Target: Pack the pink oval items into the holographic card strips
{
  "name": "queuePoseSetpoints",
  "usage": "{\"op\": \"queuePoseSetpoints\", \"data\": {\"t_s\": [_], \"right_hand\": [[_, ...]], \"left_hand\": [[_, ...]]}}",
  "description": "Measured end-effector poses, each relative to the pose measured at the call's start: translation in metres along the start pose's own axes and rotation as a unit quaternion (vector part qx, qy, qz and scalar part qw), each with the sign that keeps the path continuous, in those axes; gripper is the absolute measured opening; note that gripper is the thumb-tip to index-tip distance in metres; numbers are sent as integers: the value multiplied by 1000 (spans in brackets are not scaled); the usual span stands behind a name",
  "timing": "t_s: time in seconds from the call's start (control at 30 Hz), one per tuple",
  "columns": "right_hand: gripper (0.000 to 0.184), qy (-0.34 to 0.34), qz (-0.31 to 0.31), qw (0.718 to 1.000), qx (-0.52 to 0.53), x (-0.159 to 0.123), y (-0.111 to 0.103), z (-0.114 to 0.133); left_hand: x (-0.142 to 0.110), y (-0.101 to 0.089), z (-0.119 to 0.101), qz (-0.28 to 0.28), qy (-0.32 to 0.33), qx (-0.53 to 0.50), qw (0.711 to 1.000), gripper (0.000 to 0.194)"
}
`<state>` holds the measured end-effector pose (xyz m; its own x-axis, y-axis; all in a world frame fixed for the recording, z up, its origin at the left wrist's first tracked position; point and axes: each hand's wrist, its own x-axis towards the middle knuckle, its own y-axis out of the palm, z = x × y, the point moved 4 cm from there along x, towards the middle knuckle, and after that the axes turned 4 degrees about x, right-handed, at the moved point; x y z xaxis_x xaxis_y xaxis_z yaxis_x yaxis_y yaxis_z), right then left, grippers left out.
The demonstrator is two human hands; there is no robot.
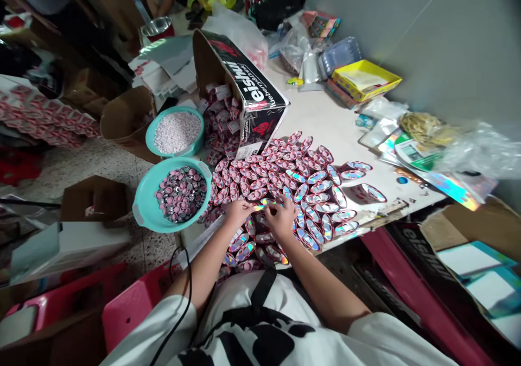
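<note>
Both my hands meet over the near edge of a white table [325, 121], above rows of small oval pink and holographic pieces [285, 176]. My left hand [237, 212] and my right hand [280, 215] are both closed in a pinch on one shiny oval piece [263, 203] held between them. More oval pieces lie under and around my wrists.
A teal bowl of round shiny discs [179, 192] sits left of my hands, another teal bowl of pale beads [176, 131] behind it. An open black "eishui" carton [244, 83] spills small packets. Yellow tray [366, 78], plastic bags and holographic sheets [451, 187] lie at the right. Pink stool [134, 301] below left.
</note>
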<state>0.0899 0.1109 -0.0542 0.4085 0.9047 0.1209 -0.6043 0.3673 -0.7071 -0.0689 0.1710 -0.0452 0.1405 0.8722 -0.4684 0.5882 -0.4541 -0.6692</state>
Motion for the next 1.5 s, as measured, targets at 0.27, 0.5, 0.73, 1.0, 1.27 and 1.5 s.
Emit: {"op": "queuePoseSetpoints", "data": {"t_s": [0.27, 0.5, 0.73, 1.0, 1.27, 1.5], "right_hand": [[17, 20, 18, 999, -24, -10, 8, -4], [17, 21, 33, 999, -19, -7, 11, -6], [14, 27, 54, 998, -11, -5, 11, -4], [19, 37, 55, 998, 12, -5, 8, -4], [18, 41, 41, 998, 13, -5, 14, -10], [20, 50, 43, 998, 15, -3, 12, -9]], "left_hand": [[10, -10, -10, 32, -7, 152, 988, 21], [13, -5, -8, 24, 15, 170, 985, 22], [13, -7, -11, 9, 20, 191, 981, 21], [13, -12, -15, 21, 1, 202, 979, 26], [15, -11, -12, 7, 1, 186, 982, 25], [12, -10, -13, -24, 4, 176, 984, 18]]}}
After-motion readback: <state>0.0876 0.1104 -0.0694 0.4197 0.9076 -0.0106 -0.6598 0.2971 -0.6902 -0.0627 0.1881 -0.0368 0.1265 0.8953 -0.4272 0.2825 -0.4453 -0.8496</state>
